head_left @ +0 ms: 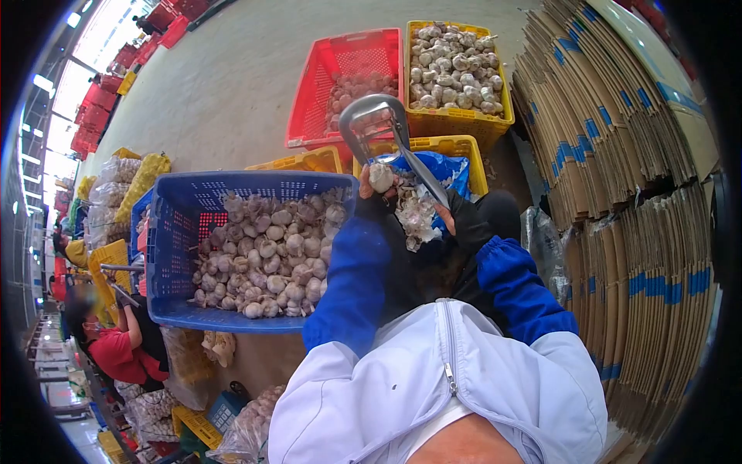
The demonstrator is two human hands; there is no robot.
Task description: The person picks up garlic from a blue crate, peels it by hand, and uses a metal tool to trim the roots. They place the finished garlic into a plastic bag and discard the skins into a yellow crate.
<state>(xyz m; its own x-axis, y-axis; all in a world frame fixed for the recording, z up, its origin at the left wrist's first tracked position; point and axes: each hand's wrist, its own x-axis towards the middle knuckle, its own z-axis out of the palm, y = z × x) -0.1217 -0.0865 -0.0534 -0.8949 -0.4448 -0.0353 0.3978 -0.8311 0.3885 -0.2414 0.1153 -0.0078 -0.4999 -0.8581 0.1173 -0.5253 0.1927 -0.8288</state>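
Left hand [373,203], in a dark glove, is closed round a garlic bulb [380,177] and holds it up in front of the chest. Right hand [464,220] is clenched on a pair of big metal shears [421,176], the blade running right beside the bulb. A heap of papery trimmings [417,215] sits between the two hands. Moving out: a blue crate [179,232] full of garlic just to the left, a red crate [340,58] and a yellow crate [457,121] of bulbs beyond. Flat cardboard [618,139] is stacked on the right, its blue printing too small to read.
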